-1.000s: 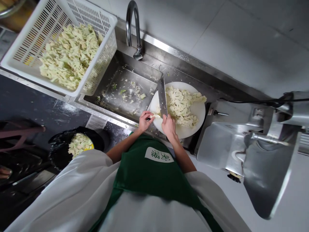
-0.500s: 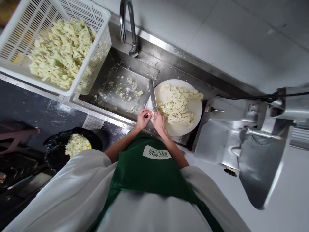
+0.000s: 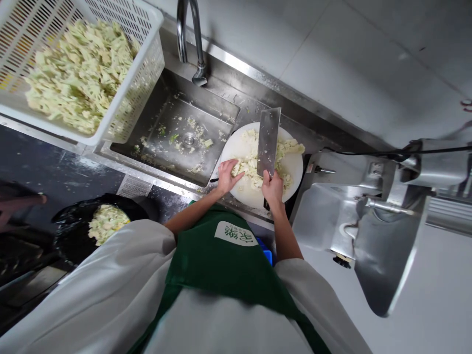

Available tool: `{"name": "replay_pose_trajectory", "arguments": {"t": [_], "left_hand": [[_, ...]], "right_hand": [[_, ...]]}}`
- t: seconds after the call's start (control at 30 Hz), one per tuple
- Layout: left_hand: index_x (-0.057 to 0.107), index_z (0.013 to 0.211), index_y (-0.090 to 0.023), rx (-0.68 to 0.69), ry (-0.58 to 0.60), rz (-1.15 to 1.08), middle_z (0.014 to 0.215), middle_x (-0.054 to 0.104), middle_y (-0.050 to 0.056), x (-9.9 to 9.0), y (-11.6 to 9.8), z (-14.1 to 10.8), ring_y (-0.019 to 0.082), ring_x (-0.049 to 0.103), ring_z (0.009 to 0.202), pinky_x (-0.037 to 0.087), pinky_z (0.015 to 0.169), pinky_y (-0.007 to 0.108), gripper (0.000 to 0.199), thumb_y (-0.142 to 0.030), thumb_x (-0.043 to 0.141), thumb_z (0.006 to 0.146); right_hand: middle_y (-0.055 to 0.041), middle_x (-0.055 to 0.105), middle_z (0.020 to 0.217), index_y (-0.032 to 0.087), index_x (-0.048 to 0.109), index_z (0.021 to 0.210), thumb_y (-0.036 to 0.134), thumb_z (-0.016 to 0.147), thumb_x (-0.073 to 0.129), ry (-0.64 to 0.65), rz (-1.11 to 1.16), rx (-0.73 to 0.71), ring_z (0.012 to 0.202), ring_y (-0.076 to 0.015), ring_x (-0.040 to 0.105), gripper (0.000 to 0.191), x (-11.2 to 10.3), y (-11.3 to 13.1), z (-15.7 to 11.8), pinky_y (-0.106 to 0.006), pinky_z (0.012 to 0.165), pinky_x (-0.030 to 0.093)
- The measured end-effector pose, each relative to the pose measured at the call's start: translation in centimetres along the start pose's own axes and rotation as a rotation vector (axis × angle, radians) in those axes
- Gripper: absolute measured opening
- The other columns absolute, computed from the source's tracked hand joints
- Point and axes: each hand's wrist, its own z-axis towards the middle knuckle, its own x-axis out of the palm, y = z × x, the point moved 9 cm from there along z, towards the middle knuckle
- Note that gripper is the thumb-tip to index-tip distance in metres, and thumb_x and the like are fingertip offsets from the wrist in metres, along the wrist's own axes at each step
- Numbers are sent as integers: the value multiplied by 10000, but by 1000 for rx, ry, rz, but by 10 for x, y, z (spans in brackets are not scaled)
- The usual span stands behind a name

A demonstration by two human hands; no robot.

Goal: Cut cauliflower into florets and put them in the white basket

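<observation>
My right hand [image 3: 273, 189] is wrapped round the handle of a cleaver [image 3: 268, 140]. Its broad blade points away from me, over the cauliflower pieces [image 3: 249, 166], and hides some of them. These pale pieces are heaped on a round white cutting board [image 3: 254, 199]. At the board's left edge, my left hand [image 3: 227, 177] has thumb and fingers apart, touching the nearest pieces. A dark thin end, whose kind I cannot tell, sticks out near the left wrist.
Left of the board lies a steel sink [image 3: 169, 162] with scraps inside, below a faucet [image 3: 197, 44]. A white crate [image 3: 127, 93] full of cauliflower stands farther left. A black-lined bin [image 3: 70, 221] is on the floor. A metal machine [image 3: 317, 211] stands right.
My right hand has moved right with the cleaver, from the board's left edge to over the cauliflower. My left hand, pinching something small before, has opened and come onto the board's edge.
</observation>
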Motion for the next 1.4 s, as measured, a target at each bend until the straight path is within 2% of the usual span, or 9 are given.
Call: {"name": "replay_pose_trajectory", "arguments": {"t": [0.13,0.37,0.67,0.9,1.1,1.17,1.23,1.3,1.4], "left_hand": [[695,1205,-209,78,-14,-62,1219,666,117,-2,2,3,265,588,1177,460,1067,454,391,-506,644,957],[713,1181,-213,124,-11,-54,1181,669,122,-3,6,2,259,604,1141,483,1034,452,401,-536,614,965],[705,1177,-202,163,1,-62,1144,671,129,1,9,1,261,606,1120,501,1016,455,409,-538,588,976],[686,1224,-204,97,16,-105,1175,642,135,0,15,2,262,599,1143,504,1033,453,422,-532,601,971],[669,1229,-204,35,54,-103,1279,582,154,3,19,0,271,573,1245,486,1093,461,409,-515,595,973],[641,1264,-204,59,40,-118,1370,543,169,-2,16,1,281,537,1319,456,1132,474,406,-492,576,985],[577,1357,-208,92,42,-120,1486,475,182,-7,9,3,296,473,1409,411,1172,490,465,-493,560,991],[476,1473,-211,123,96,-74,1574,402,193,-4,-1,6,335,390,1480,362,1197,524,653,-570,607,944],[397,1551,-224,138,232,90,1606,377,206,13,-14,9,450,287,1509,305,1179,617,1026,-739,751,738]], "right_hand": [[-193,761,1013,164,672,1090,512,990,376,90,-35,-40,995,-333,697,467,8,-5,6,-411,877,521],[-183,765,1035,177,678,1122,490,989,405,261,-21,-120,980,-334,700,436,29,12,14,-408,858,526],[-165,769,1078,173,695,1141,448,970,435,330,-29,-125,1028,-317,695,416,40,10,22,-397,893,527],[-166,763,1041,151,707,1128,413,997,445,351,-106,-80,975,-292,702,394,62,16,22,-372,861,513],[-175,758,999,106,717,1068,315,1006,427,449,-197,-101,940,-258,697,362,91,22,12,-333,841,501],[-168,757,981,111,715,1066,320,1003,431,438,-194,-97,933,-259,693,358,89,22,12,-337,842,503],[-152,756,941,132,714,1069,367,1002,438,391,-153,-72,916,-266,691,369,77,18,14,-347,836,510],[-137,751,899,146,707,1088,434,1004,424,292,-67,-33,905,-276,691,413,56,11,19,-364,832,519],[-121,738,862,150,686,1122,504,1006,383,118,76,21,884,-279,694,480,18,-4,20,-380,814,530]]}}
